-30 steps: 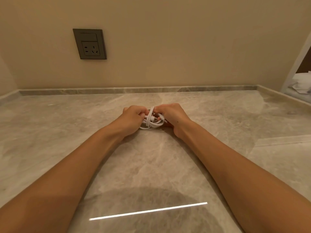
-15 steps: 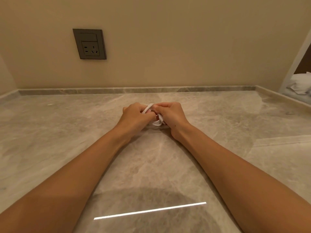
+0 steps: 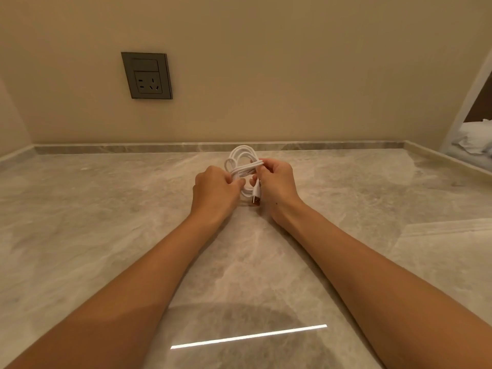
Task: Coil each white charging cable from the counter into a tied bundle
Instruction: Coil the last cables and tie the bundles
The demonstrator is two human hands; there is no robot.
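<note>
Head view: both hands hold the white charging cable (image 3: 243, 166) above the marble counter (image 3: 106, 209), mid-frame, near the back wall. Left hand (image 3: 214, 194) has fingers curled, gripping the gathered strands on the left side. Right hand (image 3: 277, 182) pinches the strands between thumb and fingers at the top right. Loops stick up behind the hands; the USB plug (image 3: 256, 199) hangs down between them. Wall socket (image 3: 147, 75) upper left. Light strip reflection (image 3: 249, 336) on the counter, near edge.
</note>
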